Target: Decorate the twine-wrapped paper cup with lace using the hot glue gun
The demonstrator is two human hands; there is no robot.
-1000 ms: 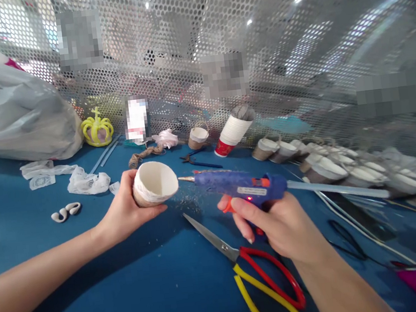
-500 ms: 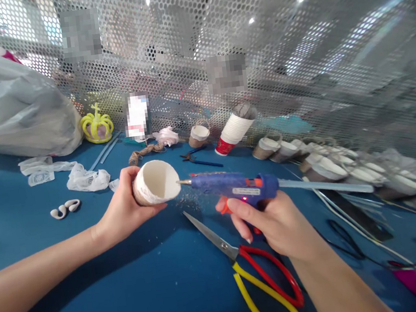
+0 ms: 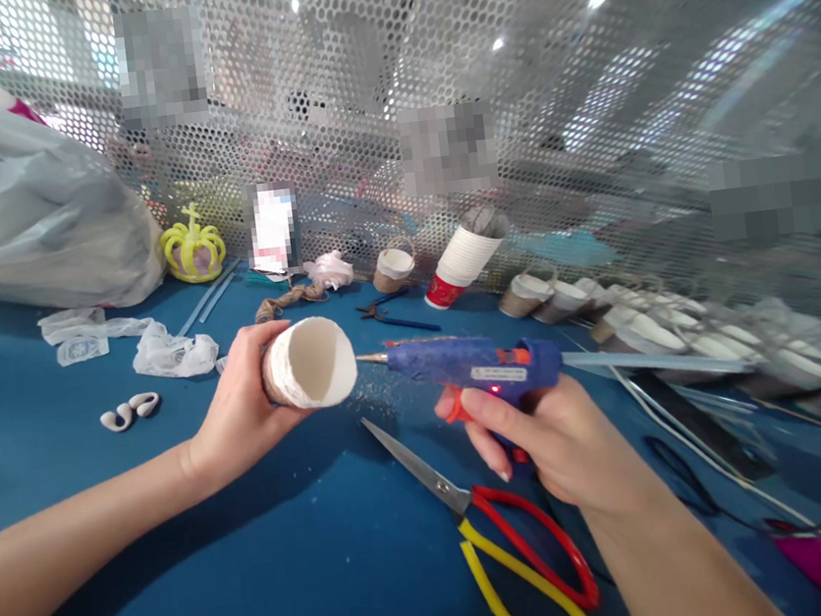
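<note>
My left hand (image 3: pixel 248 406) is wrapped round a paper cup (image 3: pixel 320 363), tilted so its white inside faces me; a whitish lace-like band runs round its outside near the rim. In my right hand (image 3: pixel 535 432) is a blue hot glue gun (image 3: pixel 453 362) with an orange trigger, a glowing red light and a clear glue stick (image 3: pixel 654 361) out of its back. Its metal nozzle points left, close to the cup's right rim; whether they touch I cannot tell. Below the gun lie scissors (image 3: pixel 442 487) with one red and one yellow handle.
Behind stand a yellow crown (image 3: pixel 194 249), a twine-handled cup (image 3: pixel 395 268), pliers (image 3: pixel 401 321) and a leaning cup stack (image 3: pixel 461 263). Several finished-looking cups (image 3: pixel 650 330) line the right. White lace (image 3: pixel 174 353) and earbuds (image 3: pixel 130 411) lie left. A perforated metal screen (image 3: pixel 326 90) closes off the back.
The glue gun has moved slightly right, its nozzle drawing back from the cup's rim. My left hand has turned the cup a little, showing more of its band.
</note>
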